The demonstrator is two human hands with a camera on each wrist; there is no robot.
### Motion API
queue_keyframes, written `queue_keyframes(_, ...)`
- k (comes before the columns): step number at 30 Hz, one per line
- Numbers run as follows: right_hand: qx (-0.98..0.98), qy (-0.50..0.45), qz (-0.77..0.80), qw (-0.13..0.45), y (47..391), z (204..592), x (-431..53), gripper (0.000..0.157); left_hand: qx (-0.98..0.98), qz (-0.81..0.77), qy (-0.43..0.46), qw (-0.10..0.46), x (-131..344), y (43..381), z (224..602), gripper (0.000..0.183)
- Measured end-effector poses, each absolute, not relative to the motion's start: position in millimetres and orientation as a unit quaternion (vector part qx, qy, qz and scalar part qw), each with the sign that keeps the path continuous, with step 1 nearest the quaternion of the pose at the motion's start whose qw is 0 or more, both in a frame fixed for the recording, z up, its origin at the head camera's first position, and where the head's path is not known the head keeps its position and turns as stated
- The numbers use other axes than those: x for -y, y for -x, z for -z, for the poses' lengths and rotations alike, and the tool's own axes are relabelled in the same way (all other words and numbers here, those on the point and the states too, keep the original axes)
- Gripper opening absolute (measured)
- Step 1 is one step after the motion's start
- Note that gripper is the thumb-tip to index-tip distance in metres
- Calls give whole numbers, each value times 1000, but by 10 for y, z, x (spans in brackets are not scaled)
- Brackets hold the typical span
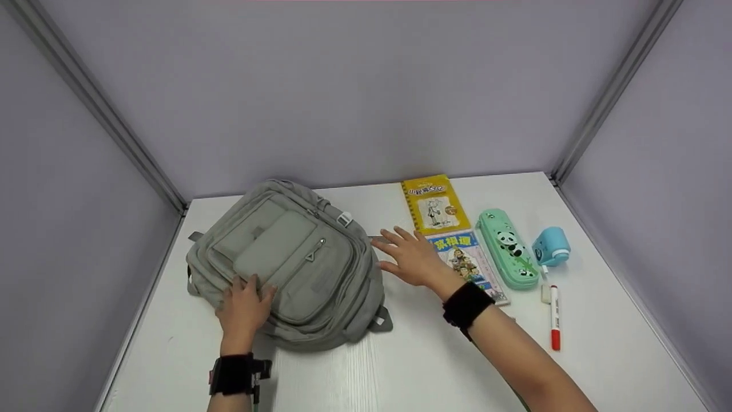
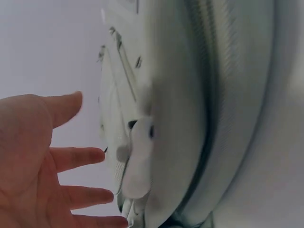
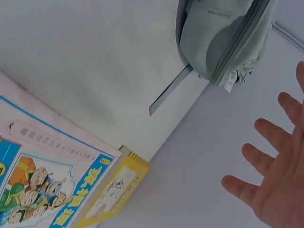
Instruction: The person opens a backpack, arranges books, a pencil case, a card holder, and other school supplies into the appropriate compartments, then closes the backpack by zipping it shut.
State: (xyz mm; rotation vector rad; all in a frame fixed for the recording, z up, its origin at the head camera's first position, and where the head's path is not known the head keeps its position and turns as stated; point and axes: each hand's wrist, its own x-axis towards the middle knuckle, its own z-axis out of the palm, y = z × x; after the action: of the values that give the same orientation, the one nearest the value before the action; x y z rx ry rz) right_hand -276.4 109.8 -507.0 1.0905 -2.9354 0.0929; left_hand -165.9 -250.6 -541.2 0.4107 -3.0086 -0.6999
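Observation:
A grey-green backpack [image 1: 286,269] lies front side up on the left half of the white table, its top pointing to the back. My left hand [image 1: 245,309] is over its near left edge with fingers spread; in the left wrist view the fingertips [image 2: 107,195] are right beside the bag's front, where a zip runs along the side. Off the bag's right side, my right hand [image 1: 413,257] hovers with straight, spread fingers and holds nothing. Below and behind that hand lies a comic book [image 1: 464,260] with a cartoon cover, partly covered by it.
A yellow spiral-edged book [image 1: 436,206] lies behind the comic. Farther right are a green panda pencil case [image 1: 508,249], a blue rounded gadget [image 1: 552,246], a small pale eraser-like block [image 1: 545,294] and a red-capped marker [image 1: 555,317]. Grey walls enclose the table's back and sides.

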Motion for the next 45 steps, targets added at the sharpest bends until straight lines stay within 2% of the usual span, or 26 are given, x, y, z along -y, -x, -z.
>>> queue_keyframes(7, 912, -405, -53, -31, 2717, 5260, -917, 49, 967, 223, -118, 30, 2348, 1527, 5518, 61)
queue_keyframes(17, 895, -441, -53, -24, 2708, 5450, -932, 40, 977, 191, -88, 44, 2302, 1507, 5663, 64)
queue_keyframes(31, 900, -424, -88, -46, 2507, 5494, -1187, 39, 984, 166, -38, 51, 2186, 1624, 5739, 64)
queue_keyframes(39, 901, -419, -99, -51, 2285, 5406, -1302, 33, 986, 168, -2, 26, 2150, 1794, 5715, 63)
queue_keyframes(45, 909, -390, -116, -85, 2112, 5381, -1343, 32, 982, 189, 28, 11, 2155, 1900, 5719, 60)
